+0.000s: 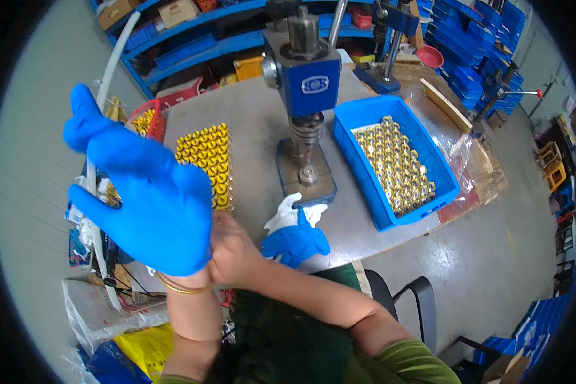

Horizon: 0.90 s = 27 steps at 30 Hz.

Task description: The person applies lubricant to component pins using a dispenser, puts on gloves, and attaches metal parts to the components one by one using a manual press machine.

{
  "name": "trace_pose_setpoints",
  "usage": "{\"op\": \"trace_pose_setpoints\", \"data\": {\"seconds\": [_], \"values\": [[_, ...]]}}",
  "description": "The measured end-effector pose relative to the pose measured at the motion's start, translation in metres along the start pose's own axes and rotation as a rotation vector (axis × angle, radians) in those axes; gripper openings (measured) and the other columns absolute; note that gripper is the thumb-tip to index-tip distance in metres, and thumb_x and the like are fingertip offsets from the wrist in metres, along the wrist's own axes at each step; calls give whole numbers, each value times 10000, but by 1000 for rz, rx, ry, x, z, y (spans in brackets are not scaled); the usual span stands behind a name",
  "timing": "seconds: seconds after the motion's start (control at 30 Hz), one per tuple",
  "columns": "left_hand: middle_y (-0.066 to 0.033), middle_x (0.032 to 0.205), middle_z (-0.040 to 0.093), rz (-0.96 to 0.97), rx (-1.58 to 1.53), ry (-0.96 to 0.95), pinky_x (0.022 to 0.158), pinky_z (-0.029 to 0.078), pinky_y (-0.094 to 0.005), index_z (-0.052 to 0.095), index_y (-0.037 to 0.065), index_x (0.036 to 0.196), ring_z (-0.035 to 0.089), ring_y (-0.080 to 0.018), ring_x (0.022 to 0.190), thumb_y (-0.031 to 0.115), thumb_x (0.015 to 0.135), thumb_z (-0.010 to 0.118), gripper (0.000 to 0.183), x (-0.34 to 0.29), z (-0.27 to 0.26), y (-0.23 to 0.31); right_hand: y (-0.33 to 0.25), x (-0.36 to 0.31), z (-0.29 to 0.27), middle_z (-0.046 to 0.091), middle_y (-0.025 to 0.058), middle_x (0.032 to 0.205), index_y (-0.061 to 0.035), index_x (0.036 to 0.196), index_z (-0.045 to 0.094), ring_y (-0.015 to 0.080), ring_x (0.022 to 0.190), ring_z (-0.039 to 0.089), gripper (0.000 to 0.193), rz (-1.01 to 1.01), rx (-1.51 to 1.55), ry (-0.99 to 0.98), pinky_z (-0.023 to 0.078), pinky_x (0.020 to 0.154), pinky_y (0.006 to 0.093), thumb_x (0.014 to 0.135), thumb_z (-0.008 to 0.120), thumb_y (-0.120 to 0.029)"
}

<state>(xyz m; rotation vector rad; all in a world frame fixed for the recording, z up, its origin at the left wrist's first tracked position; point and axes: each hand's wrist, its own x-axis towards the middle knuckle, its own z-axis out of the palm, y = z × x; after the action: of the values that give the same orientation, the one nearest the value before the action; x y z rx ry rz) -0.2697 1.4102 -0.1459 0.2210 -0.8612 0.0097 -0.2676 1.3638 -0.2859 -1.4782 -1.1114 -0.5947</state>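
My left hand [153, 205] is raised at the left in a blue rubber glove, its fingers stretched out and apart. My bare right hand [233, 249] grips the cuff of that blue glove [189, 253] at the left wrist; its fingertips are partly hidden. A gold bangle [182, 289] circles the left wrist below the cuff. Another blue glove [296, 244] lies crumpled on the table with a white glove [287, 214] against it. Behind the hands stand rows of small yellow-topped parts [211, 150], partly covered by my left hand.
A blue arbor press [310, 83] stands mid-table, a small round piece [308, 175] on its base. Right of it, a blue bin [385, 221] holds rows of metal parts. A red basket [157, 125] sits far left, a second press [381, 77] far right. A chair [422, 301] is beside me.
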Motion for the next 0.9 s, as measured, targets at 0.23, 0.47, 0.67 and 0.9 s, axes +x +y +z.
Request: {"op": "trace_pose_setpoints", "data": {"seconds": [0.23, 0.47, 0.67, 0.9], "values": [[-50, 992, 640, -118, 2136, 32, 754, 477, -293, 650, 82, 1129, 599, -155, 862, -7, 781, 659, 359, -35, -61, 11, -5, -90, -90, 629, 140, 824, -37, 1045, 572, 262, 685, 629, 215, 570, -53, -181, 513, 617, 358, 846, 630, -92], [-73, 954, 638, -737, 1633, 257, 729, 506, -274, 646, 85, 1071, 622, -140, 783, 92, 855, 653, 216, -147, -122, -40, 20, -155, -139, 658, 170, 771, -36, 1010, 570, 349, 680, 660, 207, 1087, -411, -345, 526, 665, 432, 823, 646, -80], [-36, 957, 633, -1083, 1075, 690, 749, 509, -266, 647, 53, 1049, 602, -108, 805, 178, 897, 617, 199, -128, -108, -43, 6, -108, -132, 645, 162, 951, -9, 967, 614, 333, 920, 624, 207, 478, -415, -89, 500, 776, 389, 766, 632, 38], [-18, 935, 631, -954, 930, 765, 800, 485, -260, 652, 34, 1056, 572, -85, 879, 164, 921, 587, 198, -127, -97, -38, -3, -88, -111, 646, 133, 928, -26, 958, 629, 317, 915, 604, 214, 381, -295, -19, 485, 778, 381, 760, 624, 56]]}}
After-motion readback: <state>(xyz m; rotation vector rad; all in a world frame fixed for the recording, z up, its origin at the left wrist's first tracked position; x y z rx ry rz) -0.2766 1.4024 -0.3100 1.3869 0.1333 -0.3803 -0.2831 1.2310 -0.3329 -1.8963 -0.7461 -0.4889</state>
